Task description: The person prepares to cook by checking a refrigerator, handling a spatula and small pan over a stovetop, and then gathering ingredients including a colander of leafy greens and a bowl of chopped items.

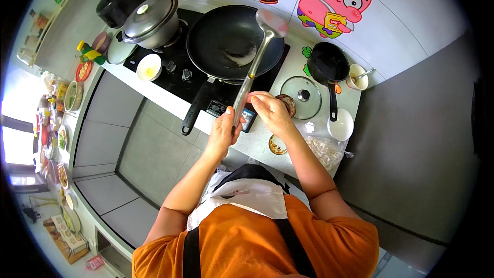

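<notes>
My left hand is closed around the lower handle of a metal wok spatula, which is held tilted up, its wide blade over the wok's right rim. My right hand is raised beside the handle, thumb and fingers bent towards it. Whether those fingers touch the handle or pinch something small is unclear. Behind the spatula, a black wok sits on the black cooktop, with a shiny patch of liquid at its bottom. Partly behind my right hand stands an open round container with reddish-brown residue.
Left of the wok are a lidded steel pot and a white bowl with yellow residue. To the right lie a glass lid, black saucepan, white bowl, bag of pale food and stained round lid. The wok's handle overhangs the counter edge.
</notes>
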`<move>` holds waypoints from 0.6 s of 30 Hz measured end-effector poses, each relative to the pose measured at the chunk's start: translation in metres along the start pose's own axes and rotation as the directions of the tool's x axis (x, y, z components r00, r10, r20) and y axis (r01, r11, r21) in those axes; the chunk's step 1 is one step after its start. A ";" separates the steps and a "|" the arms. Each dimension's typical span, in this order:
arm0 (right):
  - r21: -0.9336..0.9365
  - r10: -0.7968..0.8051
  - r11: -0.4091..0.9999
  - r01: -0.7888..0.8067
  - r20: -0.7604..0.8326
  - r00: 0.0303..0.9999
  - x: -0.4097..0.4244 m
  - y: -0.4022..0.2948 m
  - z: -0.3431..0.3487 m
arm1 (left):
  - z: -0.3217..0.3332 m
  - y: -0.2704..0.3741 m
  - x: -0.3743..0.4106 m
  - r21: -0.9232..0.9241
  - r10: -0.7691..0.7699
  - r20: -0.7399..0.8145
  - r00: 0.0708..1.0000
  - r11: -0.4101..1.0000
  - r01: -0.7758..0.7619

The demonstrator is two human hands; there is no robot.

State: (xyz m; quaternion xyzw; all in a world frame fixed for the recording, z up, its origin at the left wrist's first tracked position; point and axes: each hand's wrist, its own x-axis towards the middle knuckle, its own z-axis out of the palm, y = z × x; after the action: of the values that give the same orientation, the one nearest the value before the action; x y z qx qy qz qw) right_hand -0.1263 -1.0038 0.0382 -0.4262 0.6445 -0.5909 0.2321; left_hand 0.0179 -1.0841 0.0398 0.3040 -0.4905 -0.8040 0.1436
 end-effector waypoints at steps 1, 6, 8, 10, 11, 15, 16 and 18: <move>-0.024 0.005 1.000 -0.005 -0.011 1.000 0.001 -0.001 0.008 | -0.003 0.002 0.000 0.039 0.009 0.000 1.000 0.999 -0.009; 0.240 0.177 0.955 -0.173 0.004 0.984 0.007 -0.006 0.046 | -0.029 0.016 0.000 0.324 0.196 0.030 0.980 0.925 -0.196; 0.269 0.269 0.923 -0.273 0.055 0.962 0.009 -0.007 0.059 | -0.043 0.024 -0.002 0.439 0.236 0.090 0.967 0.862 -0.252; 0.341 0.299 0.895 -0.288 0.020 0.954 0.011 -0.012 0.072 | -0.059 0.038 -0.004 0.569 0.236 0.141 0.961 0.776 -0.274; 0.357 0.314 0.887 -0.293 -0.002 0.949 0.011 -0.013 0.077 | -0.070 0.043 -0.001 0.611 0.328 0.162 0.931 0.707 -0.356; 0.369 0.380 0.870 -0.328 -0.076 0.922 0.015 -0.023 0.092 | -0.096 0.060 0.001 0.692 0.495 0.192 0.847 0.544 -0.475; 0.377 0.373 0.871 -0.315 -0.091 0.923 0.019 -0.022 0.098 | -0.095 0.055 0.004 0.691 0.520 0.213 0.827 0.518 -0.504; 0.391 0.359 0.874 -0.289 -0.120 0.925 0.028 -0.016 0.114 | -0.096 0.039 0.022 0.671 0.526 0.248 0.813 0.512 -0.536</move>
State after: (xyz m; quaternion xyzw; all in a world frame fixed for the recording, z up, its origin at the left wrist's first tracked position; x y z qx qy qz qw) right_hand -0.0450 -1.0905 0.0367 -0.2029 0.6043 -0.6907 0.3414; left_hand 0.0587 -1.1821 0.0337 0.1652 -0.8324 -0.4665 0.2494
